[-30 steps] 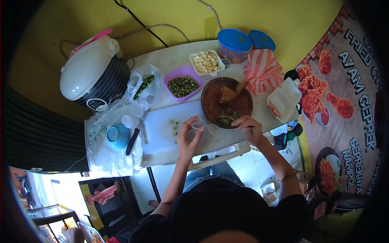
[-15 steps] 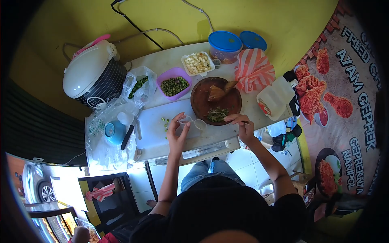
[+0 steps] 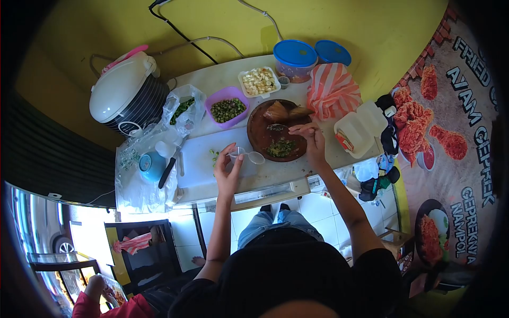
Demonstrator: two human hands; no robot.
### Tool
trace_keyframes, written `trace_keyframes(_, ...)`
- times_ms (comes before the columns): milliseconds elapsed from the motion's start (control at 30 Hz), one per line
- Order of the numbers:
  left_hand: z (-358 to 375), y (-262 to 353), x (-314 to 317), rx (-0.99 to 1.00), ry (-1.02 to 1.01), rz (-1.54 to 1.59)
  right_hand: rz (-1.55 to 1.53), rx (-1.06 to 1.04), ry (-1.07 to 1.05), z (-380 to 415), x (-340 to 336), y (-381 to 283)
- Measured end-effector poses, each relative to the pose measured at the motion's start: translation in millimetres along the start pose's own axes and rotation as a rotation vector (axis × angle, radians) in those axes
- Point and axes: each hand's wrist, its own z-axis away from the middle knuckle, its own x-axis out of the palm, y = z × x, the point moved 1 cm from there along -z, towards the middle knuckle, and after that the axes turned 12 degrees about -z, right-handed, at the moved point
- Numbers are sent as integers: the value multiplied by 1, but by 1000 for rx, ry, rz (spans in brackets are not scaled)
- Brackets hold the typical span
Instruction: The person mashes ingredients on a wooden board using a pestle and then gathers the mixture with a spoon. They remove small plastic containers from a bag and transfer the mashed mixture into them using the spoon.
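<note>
My left hand [image 3: 228, 168] is closed around a small clear plastic cup [image 3: 237, 153], whose attached lid [image 3: 256, 158] hangs open to the right. Over the brown stone mortar [image 3: 254, 139] is my right hand [image 3: 312, 139], its fingers pinching the handle of what looks like a metal spoon [image 3: 276, 127]. The spoon's bowl is above the reddish sauce inside. Chopped green and yellowish bits [image 3: 281, 148] lie in the near part of the mortar. A wooden pestle [image 3: 277, 112] rests against its far side.
A white cutting board [image 3: 204, 153] with green scraps lies left of the mortar. Behind stand a purple tub [image 3: 227, 124] of chopped greens and a tray of garlic [image 3: 245, 91]. A knife [image 3: 167, 173], blue cup [image 3: 152, 167], rice cooker [image 3: 127, 98] and open foam box [image 3: 366, 130] flank them.
My right hand has moved up and left over the mortar with the spoon. The pestle has shifted toward the far rim. My left hand and the cup have moved slightly left.
</note>
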Motion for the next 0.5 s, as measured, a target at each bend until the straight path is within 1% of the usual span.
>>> trace_keyframes(100, 2, 1, 0, -10, 5, -11, -18, 16, -72, 22, -11, -2)
trace_keyframes(200, 1, 0, 1, 7, 19, 13, -1, -54, -39, 29, -18, -17)
trace_keyframes(333, 2, 2, 0, 14, 13, 10, 93, -170, 190, 19, -43, -25)
trace_keyframes(433, 1, 3, 1, 45, 4, 3, 212, -159, 278, 21, -50, -26)
trace_keyframes(500, 2, 0, 1, 46, -23, 32, 205, -153, 288, 25, -49, -28)
